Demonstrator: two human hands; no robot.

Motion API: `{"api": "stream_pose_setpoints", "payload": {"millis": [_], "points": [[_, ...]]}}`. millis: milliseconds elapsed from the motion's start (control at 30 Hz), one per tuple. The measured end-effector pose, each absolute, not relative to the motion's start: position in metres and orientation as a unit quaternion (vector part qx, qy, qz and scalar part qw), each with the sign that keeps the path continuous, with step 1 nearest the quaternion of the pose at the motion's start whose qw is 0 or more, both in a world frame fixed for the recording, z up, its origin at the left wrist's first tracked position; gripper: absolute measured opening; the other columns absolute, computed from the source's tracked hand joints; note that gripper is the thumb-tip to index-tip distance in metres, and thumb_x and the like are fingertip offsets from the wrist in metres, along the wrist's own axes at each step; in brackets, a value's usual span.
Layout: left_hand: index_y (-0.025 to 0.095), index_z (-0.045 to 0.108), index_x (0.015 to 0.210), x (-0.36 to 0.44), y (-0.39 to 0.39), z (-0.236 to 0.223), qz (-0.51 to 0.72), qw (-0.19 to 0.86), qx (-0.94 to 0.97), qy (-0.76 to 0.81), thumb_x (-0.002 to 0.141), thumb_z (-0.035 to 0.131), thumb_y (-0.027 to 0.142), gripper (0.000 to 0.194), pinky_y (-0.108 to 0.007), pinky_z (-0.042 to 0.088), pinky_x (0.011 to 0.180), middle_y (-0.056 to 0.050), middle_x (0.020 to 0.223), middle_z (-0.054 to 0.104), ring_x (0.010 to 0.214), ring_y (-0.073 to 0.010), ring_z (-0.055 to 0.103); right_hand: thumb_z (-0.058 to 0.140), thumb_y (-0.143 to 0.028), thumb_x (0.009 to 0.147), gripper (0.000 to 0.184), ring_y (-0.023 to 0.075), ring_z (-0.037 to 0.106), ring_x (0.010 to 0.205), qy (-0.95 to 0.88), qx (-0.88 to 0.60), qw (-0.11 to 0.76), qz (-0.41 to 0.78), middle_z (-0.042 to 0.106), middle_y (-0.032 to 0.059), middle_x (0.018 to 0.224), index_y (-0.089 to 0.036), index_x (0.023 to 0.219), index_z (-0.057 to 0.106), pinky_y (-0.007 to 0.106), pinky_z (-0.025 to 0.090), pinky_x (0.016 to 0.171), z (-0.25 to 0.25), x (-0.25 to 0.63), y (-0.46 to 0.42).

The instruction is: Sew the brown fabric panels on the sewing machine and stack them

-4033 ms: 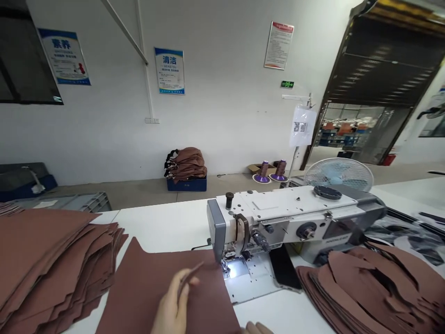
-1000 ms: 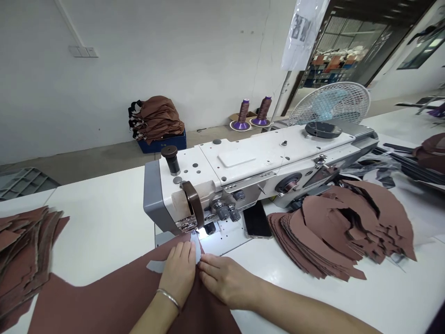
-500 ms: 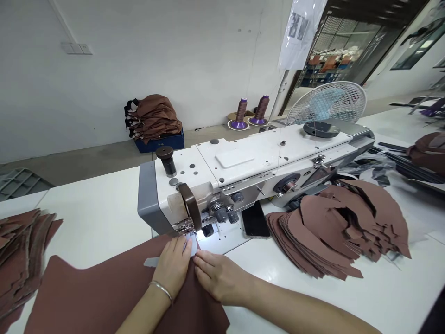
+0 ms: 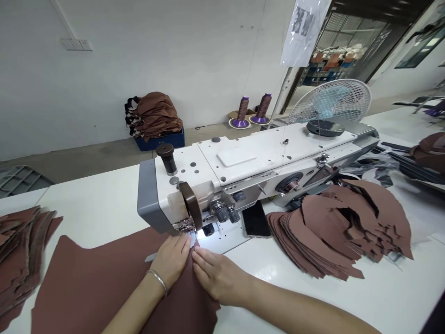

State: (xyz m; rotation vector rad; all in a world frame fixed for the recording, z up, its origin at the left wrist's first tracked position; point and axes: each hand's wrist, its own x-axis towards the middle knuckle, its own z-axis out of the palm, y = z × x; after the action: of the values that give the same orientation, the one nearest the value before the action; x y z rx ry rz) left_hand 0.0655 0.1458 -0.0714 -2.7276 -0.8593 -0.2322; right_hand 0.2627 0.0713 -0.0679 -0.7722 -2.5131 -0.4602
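Note:
A large brown fabric piece (image 4: 93, 283) lies flat on the white table in front of the white sewing machine (image 4: 243, 171). My left hand (image 4: 170, 260), with a bracelet on the wrist, presses flat on the fabric just in front of the needle area (image 4: 189, 229), fingers stretched out. My right hand (image 4: 217, 276) lies beside it, fingers flat on the fabric edge and touching the left hand's fingertips. A small pale strip (image 4: 150, 257) shows under the left hand.
A stack of cut brown pieces (image 4: 21, 250) sits at the left edge and a spread pile of brown pieces (image 4: 340, 227) at the right. A black phone (image 4: 256, 219) lies under the machine arm. A fan (image 4: 330, 99) and two thread cones (image 4: 252, 109) stand behind.
Since four seconds ago the view dropped to the machine and both hands came onto the fabric. In the last second the fabric slid a little toward the needle with both hands.

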Motion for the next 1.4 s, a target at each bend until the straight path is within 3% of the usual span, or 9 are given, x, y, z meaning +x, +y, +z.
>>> {"api": "stream_pose_setpoints", "payload": {"millis": [167, 433, 700, 933, 1167, 1267, 1400], "points": [[0.010, 0.060, 0.111, 0.065, 0.151, -0.071, -0.095, 0.165, -0.946, -0.263, 0.089, 0.031, 0.007, 0.037, -0.033, 0.048, 0.072, -0.014, 0.101, 0.066, 0.085, -0.0205, 0.061, 0.042, -0.013, 0.089, 0.030, 0.0310, 0.057, 0.112, -0.914, -0.286, 0.238, -0.163, 0.062, 0.0234, 0.115, 0.003, 0.106, 0.061, 0.044, 0.038, 0.108, -0.067, 0.261, 0.073], [0.013, 0.062, 0.109, 0.069, 0.151, -0.071, -0.039, 0.105, -0.950, -0.292, 0.088, 0.030, 0.006, 0.039, -0.032, 0.048, 0.080, -0.013, 0.108, 0.064, 0.096, -0.0199, 0.059, 0.043, -0.010, 0.089, 0.029, 0.0289, 0.056, 0.115, -0.921, -0.290, 0.214, -0.146, 0.059, 0.0257, 0.118, 0.005, 0.109, 0.058, 0.046, 0.039, 0.107, -0.070, 0.262, 0.074], [0.012, 0.063, 0.094, 0.091, 0.137, -0.055, -0.002, 0.104, -0.928, -0.357, 0.085, 0.037, 0.002, 0.030, -0.033, 0.048, 0.072, -0.008, 0.085, 0.060, 0.078, -0.0193, 0.058, 0.041, -0.011, 0.091, 0.030, 0.0318, 0.053, 0.118, -0.914, -0.296, 0.237, -0.146, 0.060, 0.0230, 0.118, 0.004, 0.110, 0.059, 0.044, 0.041, 0.105, -0.073, 0.262, 0.076], [0.011, 0.065, 0.090, 0.110, 0.126, -0.050, -0.009, 0.096, -0.893, -0.439, 0.086, 0.043, 0.003, 0.024, -0.033, 0.052, 0.071, -0.007, 0.081, 0.060, 0.077, -0.0201, 0.059, 0.040, -0.014, 0.091, 0.036, 0.0326, 0.044, 0.127, -0.908, -0.333, 0.224, -0.119, 0.053, 0.0262, 0.126, 0.005, 0.118, 0.054, 0.044, 0.039, 0.106, -0.075, 0.254, 0.075], [0.016, 0.065, 0.100, 0.098, 0.119, -0.027, 0.052, 0.002, -0.864, -0.501, 0.086, 0.038, 0.002, 0.033, -0.032, 0.050, 0.082, -0.008, 0.093, 0.063, 0.091, -0.0198, 0.060, 0.043, -0.010, 0.087, 0.029, 0.0319, 0.063, 0.101, -0.902, -0.295, 0.232, -0.215, 0.065, 0.0251, 0.107, 0.004, 0.105, 0.061, 0.047, 0.050, 0.089, -0.073, 0.253, 0.066], [0.016, 0.064, 0.102, 0.100, 0.117, -0.016, 0.114, -0.070, -0.849, -0.510, 0.087, 0.035, 0.003, 0.035, -0.033, 0.046, 0.089, -0.009, 0.099, 0.062, 0.098, -0.0205, 0.059, 0.043, -0.008, 0.085, 0.028, 0.0329, 0.066, 0.093, -0.901, -0.286, 0.227, -0.236, 0.066, 0.0281, 0.101, 0.006, 0.100, 0.062, 0.049, 0.052, 0.081, -0.072, 0.248, 0.065], [0.013, 0.063, 0.102, 0.110, 0.115, -0.013, 0.136, -0.111, -0.843, -0.508, 0.088, 0.033, 0.006, 0.034, -0.033, 0.043, 0.093, -0.011, 0.105, 0.060, 0.102, -0.0222, 0.056, 0.042, -0.008, 0.083, 0.029, 0.0338, 0.066, 0.091, -0.895, -0.294, 0.233, -0.243, 0.065, 0.0293, 0.099, 0.007, 0.098, 0.062, 0.049, 0.051, 0.082, -0.069, 0.241, 0.067]]}}
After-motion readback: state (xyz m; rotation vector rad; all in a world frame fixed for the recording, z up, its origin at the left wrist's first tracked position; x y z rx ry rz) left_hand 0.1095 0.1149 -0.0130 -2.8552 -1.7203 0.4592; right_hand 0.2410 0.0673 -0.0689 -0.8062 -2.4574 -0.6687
